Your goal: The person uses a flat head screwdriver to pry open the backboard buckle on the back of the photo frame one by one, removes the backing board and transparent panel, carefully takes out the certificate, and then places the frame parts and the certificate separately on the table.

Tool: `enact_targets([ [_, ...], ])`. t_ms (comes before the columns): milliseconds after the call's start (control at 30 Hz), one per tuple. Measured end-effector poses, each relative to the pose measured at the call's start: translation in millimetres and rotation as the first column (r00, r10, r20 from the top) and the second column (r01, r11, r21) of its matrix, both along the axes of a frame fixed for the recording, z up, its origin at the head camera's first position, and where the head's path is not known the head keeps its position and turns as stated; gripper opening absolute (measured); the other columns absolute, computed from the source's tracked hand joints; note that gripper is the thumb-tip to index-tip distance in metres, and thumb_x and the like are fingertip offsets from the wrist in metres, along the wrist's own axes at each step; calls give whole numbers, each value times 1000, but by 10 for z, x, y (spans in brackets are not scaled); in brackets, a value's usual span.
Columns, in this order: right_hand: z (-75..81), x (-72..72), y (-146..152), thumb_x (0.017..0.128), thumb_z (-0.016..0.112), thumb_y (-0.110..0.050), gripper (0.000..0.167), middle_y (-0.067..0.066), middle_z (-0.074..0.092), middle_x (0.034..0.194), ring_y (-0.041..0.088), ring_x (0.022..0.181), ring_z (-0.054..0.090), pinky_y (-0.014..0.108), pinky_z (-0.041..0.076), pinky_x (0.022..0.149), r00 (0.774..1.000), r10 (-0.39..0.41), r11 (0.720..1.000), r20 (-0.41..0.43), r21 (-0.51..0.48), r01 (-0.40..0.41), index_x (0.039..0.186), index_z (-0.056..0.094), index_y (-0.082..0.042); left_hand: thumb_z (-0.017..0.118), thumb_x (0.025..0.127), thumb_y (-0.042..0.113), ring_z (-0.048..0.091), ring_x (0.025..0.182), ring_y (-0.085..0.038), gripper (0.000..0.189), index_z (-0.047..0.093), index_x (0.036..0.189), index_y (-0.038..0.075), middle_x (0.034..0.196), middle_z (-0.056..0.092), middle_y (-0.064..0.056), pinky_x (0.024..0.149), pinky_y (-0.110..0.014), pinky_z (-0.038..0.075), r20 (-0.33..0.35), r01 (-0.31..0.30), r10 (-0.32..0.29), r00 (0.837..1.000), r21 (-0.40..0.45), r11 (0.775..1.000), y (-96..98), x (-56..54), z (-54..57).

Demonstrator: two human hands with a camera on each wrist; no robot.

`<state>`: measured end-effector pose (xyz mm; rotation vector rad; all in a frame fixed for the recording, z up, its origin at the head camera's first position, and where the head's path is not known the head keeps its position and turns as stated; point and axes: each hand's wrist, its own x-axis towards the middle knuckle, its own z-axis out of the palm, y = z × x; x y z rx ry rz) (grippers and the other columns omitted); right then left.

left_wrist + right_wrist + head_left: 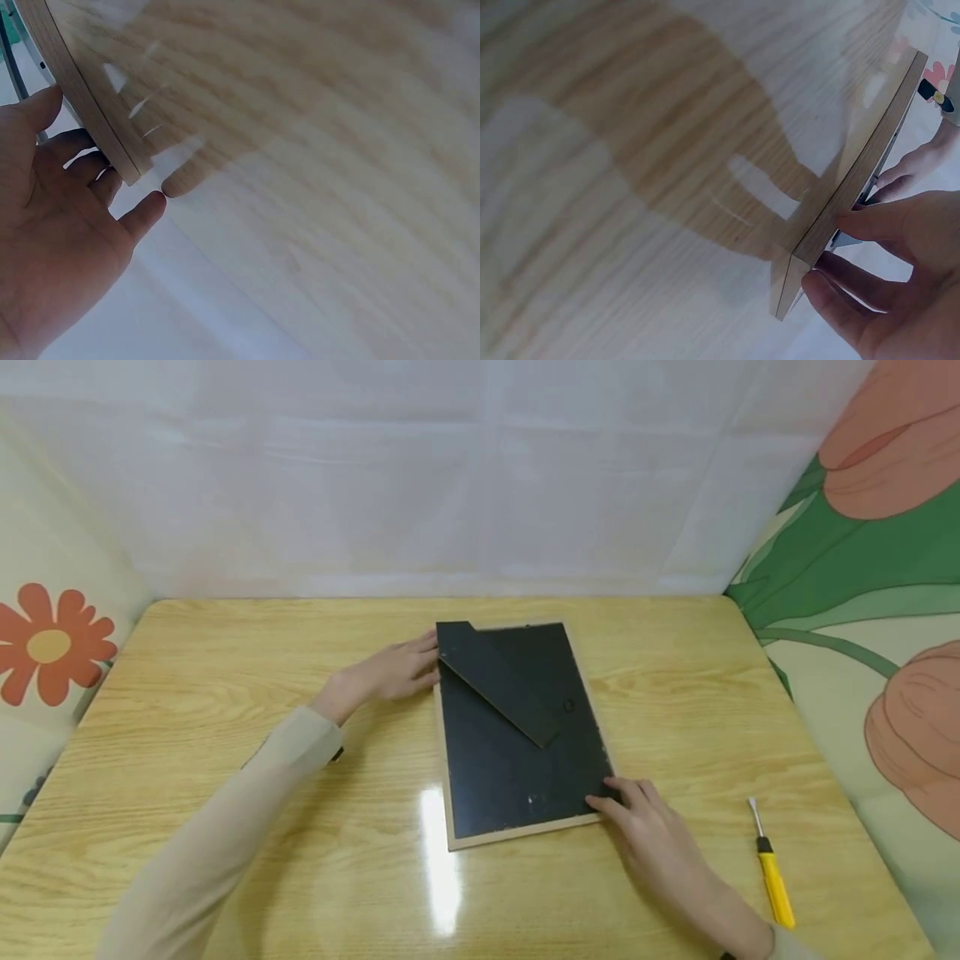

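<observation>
This frame (487,785) is probably light and stiff, so grab its rim (510,832); your right hand (656,831) pinches one corner (802,264), left hand (397,671) touches loosely.

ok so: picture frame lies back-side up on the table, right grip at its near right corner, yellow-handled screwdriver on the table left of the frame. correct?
One error: the yellow-handled screwdriver is right of the picture frame, not left; see the head view. Frame back-side up on the table, right grip at its near right corner: both stand.
</observation>
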<state>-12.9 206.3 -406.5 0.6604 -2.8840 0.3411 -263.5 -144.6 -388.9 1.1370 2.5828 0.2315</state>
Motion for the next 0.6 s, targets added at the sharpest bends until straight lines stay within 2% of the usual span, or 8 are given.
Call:
enact_targets([
  [133, 5, -69, 15, 79, 74, 5, 35, 18, 61, 119, 33, 104, 58, 41, 56, 76, 1000, 19, 1000, 7, -15, -19, 110, 74, -11, 42, 105, 29, 4, 145, -38, 60, 23, 148, -8, 157, 6, -25, 114, -54, 15, -14, -21, 21, 1000, 10, 1000, -113, 86, -11],
  [267, 9, -134, 52, 82, 74, -3, 24, 18, 63, 117, 32, 104, 59, 40, 58, 70, 1000, 30, 998, -9, -53, -30, 105, 75, -10, 42, 104, 30, 5, 145, -37, 61, 22, 149, -6, 157, 6, -23, 112, -59, 16, -7, -62, 62, 998, -14, 998, -245, 285, -7],
  [433, 6, -270, 160, 81, 74, -4, 17, 19, 62, 115, 33, 104, 60, 42, 57, 74, 997, 61, 996, -37, -70, -63, 98, 75, -6, 47, 103, 30, 10, 144, -40, 62, 25, 149, -6, 157, 9, -24, 109, -62, 20, -2, -98, 98, 995, -30, 995, -412, 690, 81],
  [500, 4, -338, 205, 80, 75, -3, 14, 19, 62, 115, 33, 104, 60, 41, 57, 74, 997, 71, 994, -44, -75, -74, 95, 75, -6, 50, 102, 27, 13, 142, -43, 61, 28, 147, -9, 155, 13, -27, 108, -61, 23, -1, -92, 92, 996, -8, 996, -472, 889, 141],
  [600, 7, -443, 264, 79, 77, -3, 11, 18, 63, 114, 33, 103, 60, 40, 57, 72, 995, 87, 993, -52, -80, -91, 90, 74, -6, 52, 101, 22, 16, 140, -46, 60, 29, 145, -11, 153, 16, -30, 109, -58, 23, 39, -104, 103, 994, 29, 994, -536, 1211, 219],
])
